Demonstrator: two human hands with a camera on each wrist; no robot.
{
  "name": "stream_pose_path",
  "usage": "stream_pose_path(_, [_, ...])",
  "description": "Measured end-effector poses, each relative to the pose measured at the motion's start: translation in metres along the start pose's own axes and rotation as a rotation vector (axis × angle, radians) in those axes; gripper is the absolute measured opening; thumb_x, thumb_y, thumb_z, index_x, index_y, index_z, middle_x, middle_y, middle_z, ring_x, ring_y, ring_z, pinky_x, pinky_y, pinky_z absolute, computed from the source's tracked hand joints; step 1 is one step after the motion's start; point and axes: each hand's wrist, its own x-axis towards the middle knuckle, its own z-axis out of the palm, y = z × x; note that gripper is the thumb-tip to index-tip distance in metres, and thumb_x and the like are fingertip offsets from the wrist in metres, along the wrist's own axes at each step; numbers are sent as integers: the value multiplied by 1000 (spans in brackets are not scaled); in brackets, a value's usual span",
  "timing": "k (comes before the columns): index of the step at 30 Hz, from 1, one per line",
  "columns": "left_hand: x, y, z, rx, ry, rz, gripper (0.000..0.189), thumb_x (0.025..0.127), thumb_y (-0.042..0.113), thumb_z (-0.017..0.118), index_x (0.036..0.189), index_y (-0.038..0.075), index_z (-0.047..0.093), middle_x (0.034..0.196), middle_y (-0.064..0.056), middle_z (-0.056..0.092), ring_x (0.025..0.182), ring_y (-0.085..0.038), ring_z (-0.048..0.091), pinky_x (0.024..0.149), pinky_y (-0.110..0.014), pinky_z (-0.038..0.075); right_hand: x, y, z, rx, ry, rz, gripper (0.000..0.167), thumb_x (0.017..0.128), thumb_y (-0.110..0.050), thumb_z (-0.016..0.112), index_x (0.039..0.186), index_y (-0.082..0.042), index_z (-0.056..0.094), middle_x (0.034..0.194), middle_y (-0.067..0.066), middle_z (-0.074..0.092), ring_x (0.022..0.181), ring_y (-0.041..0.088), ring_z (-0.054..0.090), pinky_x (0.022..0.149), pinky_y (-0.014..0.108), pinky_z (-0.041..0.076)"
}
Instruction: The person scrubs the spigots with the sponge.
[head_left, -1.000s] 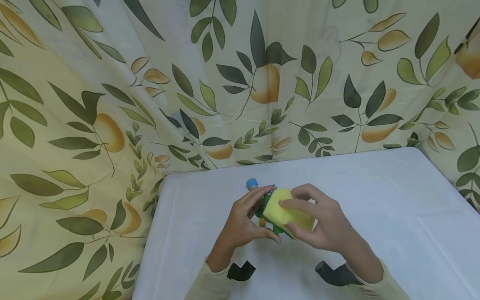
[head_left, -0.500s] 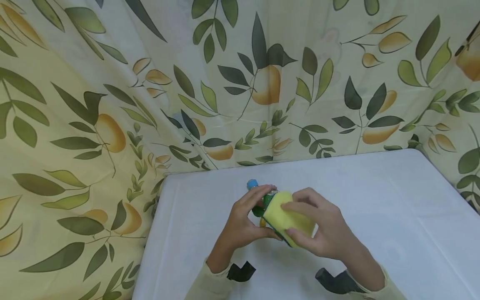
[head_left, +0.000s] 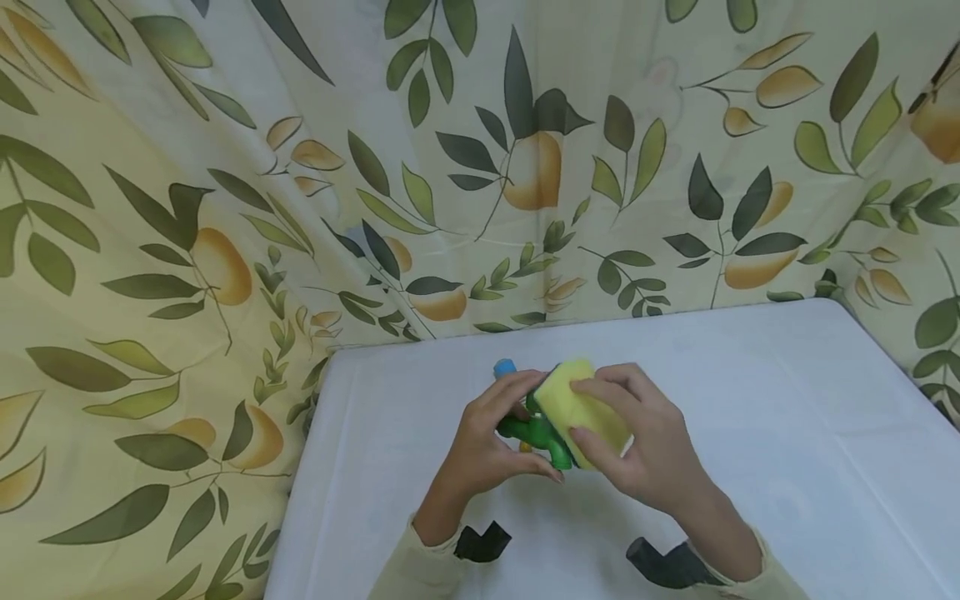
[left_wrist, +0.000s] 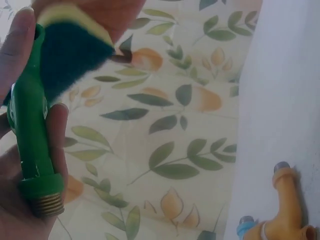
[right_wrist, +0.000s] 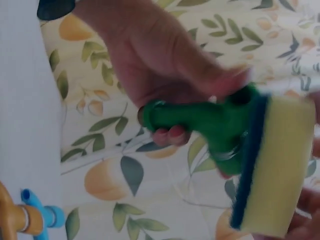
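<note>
My left hand grips a green plastic tap, its fingers and thumb around the body. In the left wrist view the tap stands nearly upright, its threaded brass end pointing down. My right hand holds a yellow sponge by its soft side, thumb and fingers spread over it. The sponge's dark scouring face is against the tap, which shows in the right wrist view, where the sponge covers one end of the tap. Both hands are above the white table.
An orange tap and a blue tap lie on the table, beyond the left hand in the head view, where the blue one peeks out. A leaf-patterned curtain hangs along the table's back and left sides.
The sponge in my right hand dips slightly toward me, then moves back up and away along the tap. More of the green tap now shows. My left hand stays nearly still.
</note>
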Motion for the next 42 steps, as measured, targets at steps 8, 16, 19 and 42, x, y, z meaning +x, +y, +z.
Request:
stream_pose_path(8, [0,-2,-3,37,29,-37,86,69,10,95,145,7,55,141,-10,56,89,-14,64,82,-23,60,-1,-1,2,-79,-9,33,46,72,-18,84,117,-18,73,109,2,61,91,11,60,67,22,55])
stream_pose_path(16, [1,5,-1,100,-1,-188,83,80,3,86,153,11,46,149,-7,48,99,-15,65,87,-22,59,-1,-1,6,-211,17,33,43,75,-22,82,116,-15,74,104,7,59,84,15,60,61,30,57])
stream_pose_path(19, [2,7,0,109,-22,-212,81,81,0,84,151,11,47,148,-7,50,100,-15,65,85,-21,59,-2,-2,10,-212,6,16,42,76,-24,81,116,-15,74,103,8,59,82,16,59,60,31,57])
stream_pose_path(42, [-6,-13,-10,-794,-234,-322,93,85,-6,75,160,10,21,147,-10,43,112,-13,57,83,-22,58,-6,6,16,-202,72,94,45,74,-19,84,118,-15,74,108,8,63,94,19,59,66,33,59])
